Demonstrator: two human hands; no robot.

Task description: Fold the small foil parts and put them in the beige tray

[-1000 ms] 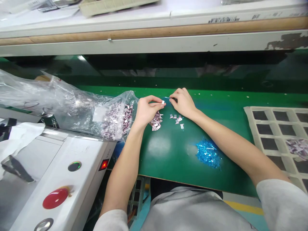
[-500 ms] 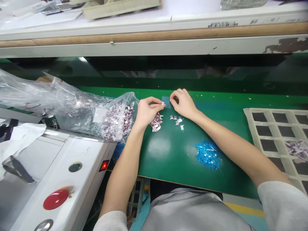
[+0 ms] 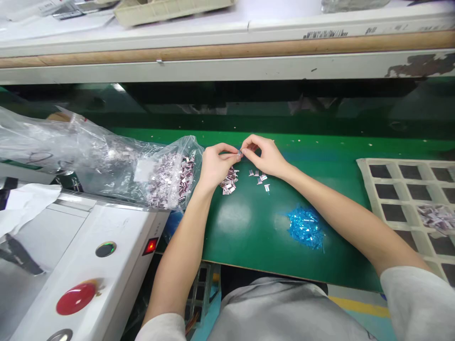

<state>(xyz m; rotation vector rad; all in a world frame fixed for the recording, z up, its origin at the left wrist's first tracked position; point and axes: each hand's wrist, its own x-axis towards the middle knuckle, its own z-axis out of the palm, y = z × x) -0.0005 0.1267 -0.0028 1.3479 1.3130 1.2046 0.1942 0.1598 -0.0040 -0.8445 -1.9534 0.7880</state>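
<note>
While your left hand [image 3: 216, 163] pinches a small piece [image 3: 239, 152] and your right hand [image 3: 266, 154], grip unclear, meets it, bag [image 3: 191, 143] and tray [image 3: 395, 171] hold pieces [image 3: 437, 217]; blue strips [image 3: 305, 227] lie between.

A: What's the person wearing?
B: Light grey shirt [image 3: 270, 312], just off the green tabletop's [image 3: 245, 232] near edge. Small dark mark low on its right side, cropped, unreadable.
A: Sleeves?
B: Short, matching grey. Left sleeve [image 3: 163, 327] left of that edge, right sleeve [image 3: 414, 296] right of it. Forearms, left hand [image 3: 216, 163], right hand [image 3: 266, 156]: bare.
A: Lower body?
B: Black patch [image 3: 232, 278] under the tabletop; trousers or seat, can't tell.
</note>
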